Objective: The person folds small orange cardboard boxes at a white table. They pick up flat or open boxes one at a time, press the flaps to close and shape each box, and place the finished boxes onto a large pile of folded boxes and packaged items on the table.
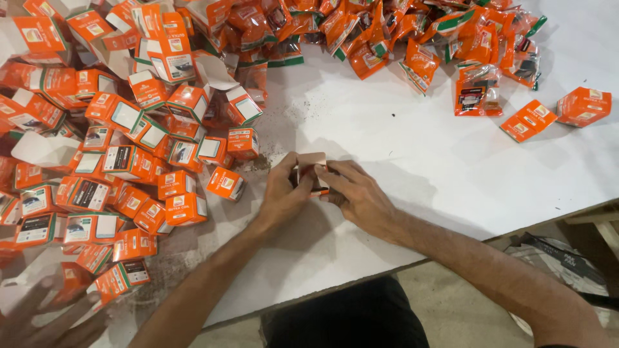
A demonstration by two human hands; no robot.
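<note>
Near the middle of the frame, both hands meet over a small box (pixel 312 169) on the white table (pixel 412 148). The left hand (pixel 284 193) holds the box from the left side, thumb and fingers curled round it. The right hand (pixel 351 190) holds it from the right, with fingers pressing on its front edge. Between the two, only the box's pale open flap and a strip of orange show; the rest is hidden by the fingers. The hands are touching or nearly so, both clamped on this one box, which rests low against the table top.

Left of the hands, filling the left side of the frame, lies a heap of small orange boxes (pixel 129 161), some closed, some with flaps open. The nearest one (pixel 226 183) lies just beside the left hand. Along the top of the frame runs a pile of orange packets (pixel 387 32). At the upper right, well apart from the hands, lie one packet (pixel 477 90) and two closed boxes (pixel 556 113). In the lower left corner another person's blurred hand (pixel 48 319) reaches in.
</note>
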